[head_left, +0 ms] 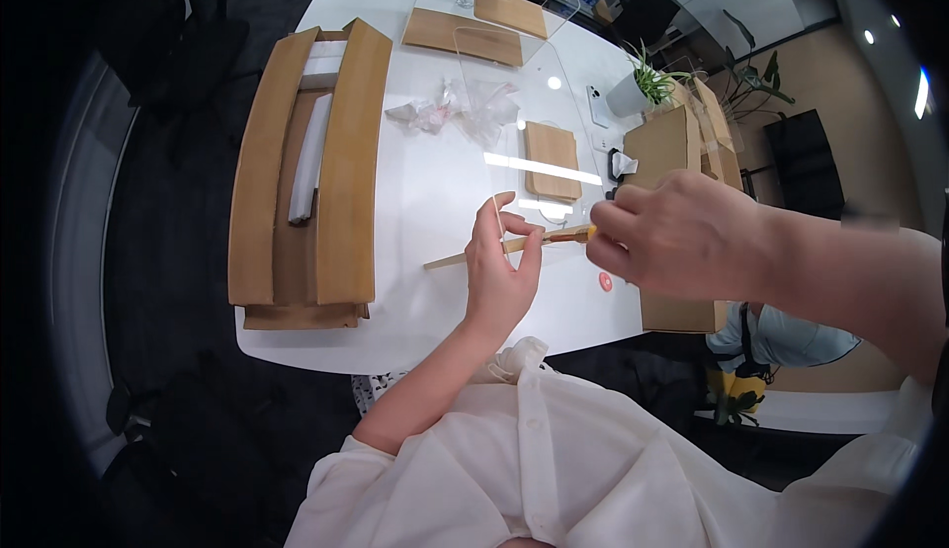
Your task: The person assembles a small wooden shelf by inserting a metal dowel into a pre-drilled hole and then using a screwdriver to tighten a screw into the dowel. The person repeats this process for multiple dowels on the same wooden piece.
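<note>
My left hand (499, 271) is closed in a pinch near the table's middle, its thumb and fingers on a thin wooden board (447, 260) seen edge-on and the edge of a clear acrylic panel (529, 74). The panel stretches away over the white table. My right hand (657, 232) is wrapped round what looks like a screwdriver (590, 234); only a bit of its orange-yellow handle shows. Its shaft points left at the board beside my left fingertips, and the tip's contact is too small to tell. A light wooden board (552, 161) shows beyond my hands, seen through the panel.
A long open cardboard box (351, 172) with white foam (311, 158) lies at the left. Another cardboard box (660, 143) stands right, near a potted plant (628, 93). Crumpled plastic (450, 108) and wooden boards (460, 36) lie farther back. A red disc (605, 281) is below my right hand.
</note>
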The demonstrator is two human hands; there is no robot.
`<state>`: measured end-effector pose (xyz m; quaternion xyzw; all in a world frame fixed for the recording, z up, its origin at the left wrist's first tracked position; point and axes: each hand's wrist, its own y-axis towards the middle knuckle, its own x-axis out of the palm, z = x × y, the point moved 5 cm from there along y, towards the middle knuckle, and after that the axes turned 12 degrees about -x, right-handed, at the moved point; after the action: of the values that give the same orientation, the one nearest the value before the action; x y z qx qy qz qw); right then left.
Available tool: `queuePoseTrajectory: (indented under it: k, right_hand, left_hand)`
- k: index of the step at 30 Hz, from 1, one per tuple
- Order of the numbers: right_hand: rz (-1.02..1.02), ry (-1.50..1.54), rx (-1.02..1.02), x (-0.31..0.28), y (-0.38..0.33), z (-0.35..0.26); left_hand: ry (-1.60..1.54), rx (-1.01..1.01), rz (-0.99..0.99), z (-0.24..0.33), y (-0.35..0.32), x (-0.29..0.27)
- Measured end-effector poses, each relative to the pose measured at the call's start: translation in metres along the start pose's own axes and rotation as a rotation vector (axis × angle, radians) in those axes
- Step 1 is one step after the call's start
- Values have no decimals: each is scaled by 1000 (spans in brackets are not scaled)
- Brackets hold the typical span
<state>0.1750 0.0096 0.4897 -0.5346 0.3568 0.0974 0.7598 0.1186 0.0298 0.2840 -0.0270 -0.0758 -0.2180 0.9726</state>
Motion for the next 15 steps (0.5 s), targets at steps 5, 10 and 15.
queuePoseTrajectory:
  k: [5,10,15]
  right_hand:
    - [-21,-442,-206,-6,-3,-10]
    - [15,-353,-252,4,-1,-20]
    - [46,131,17,3,2,-6]
  left_hand:
    - [-16,16,-25,0,-1,1]
    - [-15,14,-7,0,2,1]
    - [-7,10,1,-2,0,1]
